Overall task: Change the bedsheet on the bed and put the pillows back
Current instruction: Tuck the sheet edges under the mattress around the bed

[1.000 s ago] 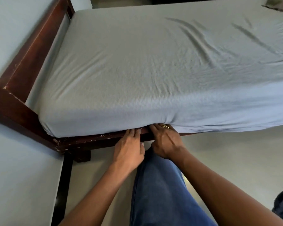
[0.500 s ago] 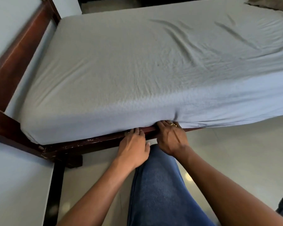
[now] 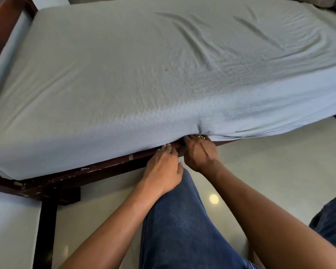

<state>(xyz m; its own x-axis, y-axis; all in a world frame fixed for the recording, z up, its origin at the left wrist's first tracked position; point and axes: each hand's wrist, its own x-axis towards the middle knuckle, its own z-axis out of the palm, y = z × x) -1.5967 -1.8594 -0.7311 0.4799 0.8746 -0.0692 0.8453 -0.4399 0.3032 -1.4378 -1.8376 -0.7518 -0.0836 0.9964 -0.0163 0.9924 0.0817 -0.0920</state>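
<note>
Tucking bedsheet in, just above side rail. My left hand: fingers straight on rail, holding nothing. My right hand: fingertips hidden above rail, grip unreadable, probably pushing fabric. Next: run tuck along rail.

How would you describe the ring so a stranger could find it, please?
Follow the grey-blue bedsheet down to the dark wooden rail. The left hand and right hand reach there; the ring, on the right one, is the only gold glint.

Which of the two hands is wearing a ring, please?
The right hand: a gold ring shows on a finger at the bedsheet edge; the left hand has none.
</note>
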